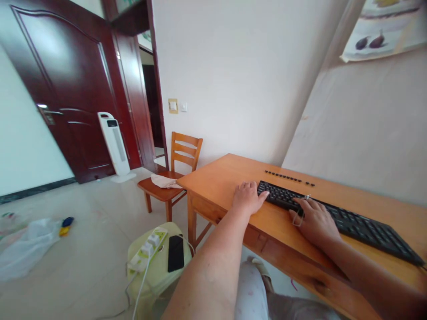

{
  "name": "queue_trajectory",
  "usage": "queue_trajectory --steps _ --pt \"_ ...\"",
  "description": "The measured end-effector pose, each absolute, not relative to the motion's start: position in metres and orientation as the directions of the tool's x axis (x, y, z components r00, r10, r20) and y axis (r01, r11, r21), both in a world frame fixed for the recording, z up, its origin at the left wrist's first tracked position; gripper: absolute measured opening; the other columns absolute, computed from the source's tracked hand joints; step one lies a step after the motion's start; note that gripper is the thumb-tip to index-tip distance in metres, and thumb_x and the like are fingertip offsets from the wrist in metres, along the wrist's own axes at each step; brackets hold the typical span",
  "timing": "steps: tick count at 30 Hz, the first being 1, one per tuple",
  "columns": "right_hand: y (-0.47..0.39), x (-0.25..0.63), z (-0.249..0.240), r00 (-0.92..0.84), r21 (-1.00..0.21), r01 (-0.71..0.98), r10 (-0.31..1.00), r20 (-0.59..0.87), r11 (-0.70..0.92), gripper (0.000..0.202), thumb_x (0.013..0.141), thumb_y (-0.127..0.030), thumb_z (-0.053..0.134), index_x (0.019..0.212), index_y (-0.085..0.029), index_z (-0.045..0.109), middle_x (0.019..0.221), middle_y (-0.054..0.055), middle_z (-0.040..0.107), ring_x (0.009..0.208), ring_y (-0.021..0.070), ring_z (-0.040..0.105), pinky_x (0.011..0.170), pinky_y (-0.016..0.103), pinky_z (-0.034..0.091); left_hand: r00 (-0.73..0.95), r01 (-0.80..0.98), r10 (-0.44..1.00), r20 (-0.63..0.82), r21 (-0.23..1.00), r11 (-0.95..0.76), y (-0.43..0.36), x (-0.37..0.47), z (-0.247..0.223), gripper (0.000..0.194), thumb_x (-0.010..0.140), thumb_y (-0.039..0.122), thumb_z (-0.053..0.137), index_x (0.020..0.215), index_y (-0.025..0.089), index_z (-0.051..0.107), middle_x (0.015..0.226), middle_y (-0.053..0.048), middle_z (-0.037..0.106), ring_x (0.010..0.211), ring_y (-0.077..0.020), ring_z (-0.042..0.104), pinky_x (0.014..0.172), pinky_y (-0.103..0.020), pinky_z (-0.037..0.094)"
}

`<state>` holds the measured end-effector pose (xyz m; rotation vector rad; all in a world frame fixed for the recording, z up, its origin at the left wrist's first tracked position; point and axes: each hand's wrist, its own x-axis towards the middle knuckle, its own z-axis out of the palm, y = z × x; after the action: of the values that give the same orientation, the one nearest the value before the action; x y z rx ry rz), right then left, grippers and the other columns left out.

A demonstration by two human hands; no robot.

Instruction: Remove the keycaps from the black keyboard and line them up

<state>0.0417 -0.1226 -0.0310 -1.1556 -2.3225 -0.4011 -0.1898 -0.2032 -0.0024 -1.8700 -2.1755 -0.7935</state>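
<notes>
While left hand [248,198] steadies keyboard [336,216], fingers apart | right hand [315,221] pinches wire tool [299,216]

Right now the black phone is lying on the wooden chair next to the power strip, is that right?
Not quite. The head view shows the black phone lying beside the power strip on the pale green stool, not on the wooden chair.

Keyboard [340,218] on desk [227,178], keycap row [288,178] behind, chair [173,178] left
</notes>
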Motion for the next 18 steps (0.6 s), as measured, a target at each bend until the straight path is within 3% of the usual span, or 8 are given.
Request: queue_trajectory --steps 9,14,18 --pt "-0.106 0.053 -0.042 -0.551 0.131 0.796 0.616 0.563 0.591 0.056 0.085 -0.054 0.040 0.133 -0.028 0.051 0.131 0.020 0.053 0.124 0.0334 0.046 0.099 0.046 0.037 -0.258 0.926 0.832 0.490 0.371 0.069 -0.200 -0.193 -0.011 0.054 0.091 0.058 0.035 0.114 0.013 0.055 0.112 -0.019 0.061 0.109 -0.0283 0.055 0.092 -0.043 0.042" --pt "-0.093 0.050 -0.038 -0.643 0.228 0.747 0.589 0.489 0.625 0.062 0.083 -0.059 0.036 0.131 -0.023 0.051 0.132 0.016 0.053 0.128 0.0361 0.043 0.097 0.054 0.041 -0.338 0.890 0.804 0.489 0.443 0.105 -0.202 -0.195 -0.014 0.044 0.088 0.049 0.047 0.113 0.013 0.054 0.112 -0.015 0.061 0.107 -0.0260 0.056 0.094 -0.039 0.043" --pt "-0.098 0.015 -0.024 -0.725 0.289 0.657 0.478 0.496 0.696 0.054 0.087 -0.051 0.037 0.129 -0.020 0.053 0.131 0.017 0.055 0.129 0.0335 0.042 0.102 0.050 0.040 -0.384 0.832 0.800 0.461 0.548 0.084 -0.203 -0.197 -0.013 0.042 0.088 0.043 0.047 0.113 0.011 0.054 0.112 -0.017 0.061 0.109 -0.0266 0.055 0.096 -0.038 0.043"
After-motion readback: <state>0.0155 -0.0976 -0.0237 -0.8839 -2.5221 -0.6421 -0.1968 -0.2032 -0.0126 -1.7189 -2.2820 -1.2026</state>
